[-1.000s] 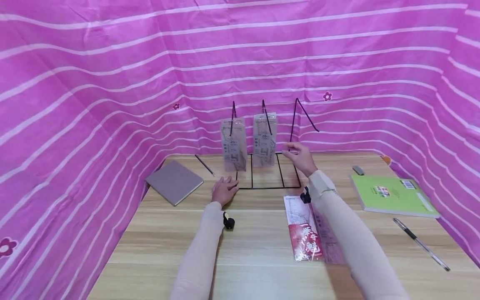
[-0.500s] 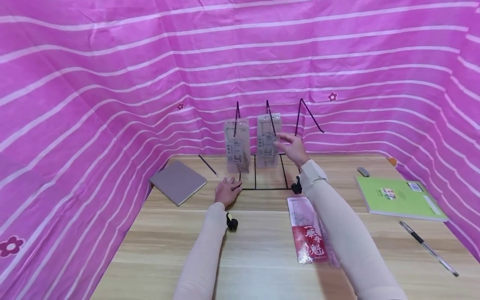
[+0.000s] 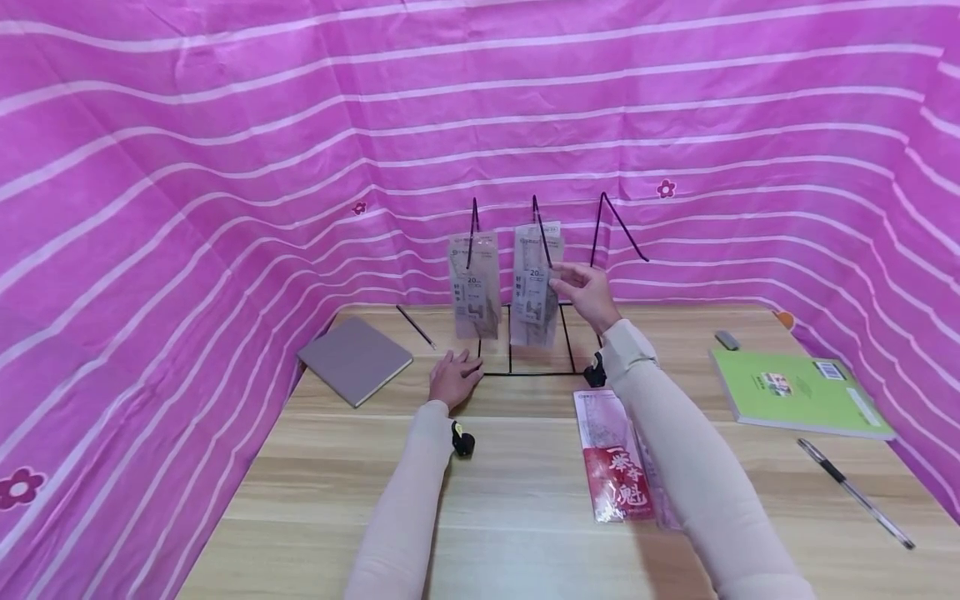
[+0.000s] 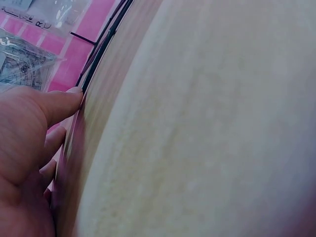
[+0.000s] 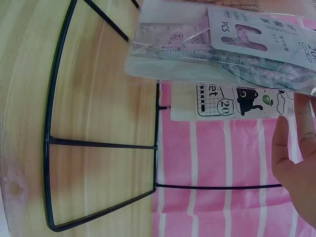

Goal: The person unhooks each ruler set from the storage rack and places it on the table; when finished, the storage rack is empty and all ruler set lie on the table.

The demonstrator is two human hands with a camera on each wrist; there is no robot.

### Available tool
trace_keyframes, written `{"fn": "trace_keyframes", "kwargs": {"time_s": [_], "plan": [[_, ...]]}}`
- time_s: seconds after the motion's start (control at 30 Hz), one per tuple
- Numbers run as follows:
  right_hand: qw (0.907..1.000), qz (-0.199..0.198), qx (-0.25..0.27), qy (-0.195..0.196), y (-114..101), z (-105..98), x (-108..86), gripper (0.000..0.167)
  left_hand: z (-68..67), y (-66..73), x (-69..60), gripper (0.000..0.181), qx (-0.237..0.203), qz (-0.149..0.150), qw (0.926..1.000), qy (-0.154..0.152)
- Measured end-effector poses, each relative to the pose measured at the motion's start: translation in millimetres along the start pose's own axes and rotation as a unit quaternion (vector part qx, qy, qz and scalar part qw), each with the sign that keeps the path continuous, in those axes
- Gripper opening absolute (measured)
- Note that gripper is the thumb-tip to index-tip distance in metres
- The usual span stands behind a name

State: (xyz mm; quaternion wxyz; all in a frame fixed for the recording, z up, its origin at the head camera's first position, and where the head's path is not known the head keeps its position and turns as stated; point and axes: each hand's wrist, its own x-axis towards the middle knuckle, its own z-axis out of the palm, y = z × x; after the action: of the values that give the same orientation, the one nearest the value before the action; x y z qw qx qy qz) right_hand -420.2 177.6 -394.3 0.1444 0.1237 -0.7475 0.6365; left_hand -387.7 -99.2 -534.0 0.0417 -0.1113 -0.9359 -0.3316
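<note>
My right hand (image 3: 588, 296) reaches to the right edge of the front packet (image 3: 531, 300) on the middle hook of a black wire rack (image 3: 540, 374). In the right wrist view a finger (image 5: 304, 123) goes behind that clear packet's edge, while the thumb (image 5: 281, 148) stays apart from it. Inside the packet are a ruler and a printed card. Another packet (image 3: 475, 287) hangs on the left hook; the right hook (image 3: 622, 223) carries none. With its fingers spread, my left hand (image 3: 453, 379) rests at the rack's front left corner, thumb touching the black rod (image 4: 98, 57).
A grey notebook (image 3: 356, 360) and a pencil (image 3: 415, 326) lie left. Red-and-clear packets (image 3: 617, 467) lie under the right forearm. On the right are a green book (image 3: 798, 393), a pen (image 3: 855, 490) and a small grey object (image 3: 727, 340). Pink striped cloth (image 3: 480, 100) surrounds the table.
My right hand has moved left from the right hook's upright to the middle packet. The front packet there has come forward and lower, showing another behind it. The left hand has stayed at the corner.
</note>
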Motion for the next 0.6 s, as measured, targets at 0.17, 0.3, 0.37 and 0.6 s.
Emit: {"fn": "trace_keyframes", "kwargs": {"time_s": [0.17, 0.3, 0.37, 0.6], "plan": [[0.9999, -0.010, -0.002, 0.000, 0, -4, -4.4, 0.038, -0.8, 1.2, -0.4, 0.036, 0.001, 0.008, 1.0000, 0.002], [0.9998, -0.020, 0.007, -0.003, -4, -6, -11.8, 0.038, -0.5, 0.9, 0.9, 0.036, 0.003, 0.005, 1.0000, 0.004], [0.9997, -0.021, 0.008, -0.008, -12, -7, -20.5, 0.037, -1.0, 0.6, 1.1, 0.036, 0.001, 0.002, 1.0000, 0.003], [0.9993, -0.031, 0.010, -0.017, -27, -8, -46.8, 0.034, -3.7, 3.1, -1.6, 0.036, -0.006, -0.005, 1.0000, -0.004]]}}
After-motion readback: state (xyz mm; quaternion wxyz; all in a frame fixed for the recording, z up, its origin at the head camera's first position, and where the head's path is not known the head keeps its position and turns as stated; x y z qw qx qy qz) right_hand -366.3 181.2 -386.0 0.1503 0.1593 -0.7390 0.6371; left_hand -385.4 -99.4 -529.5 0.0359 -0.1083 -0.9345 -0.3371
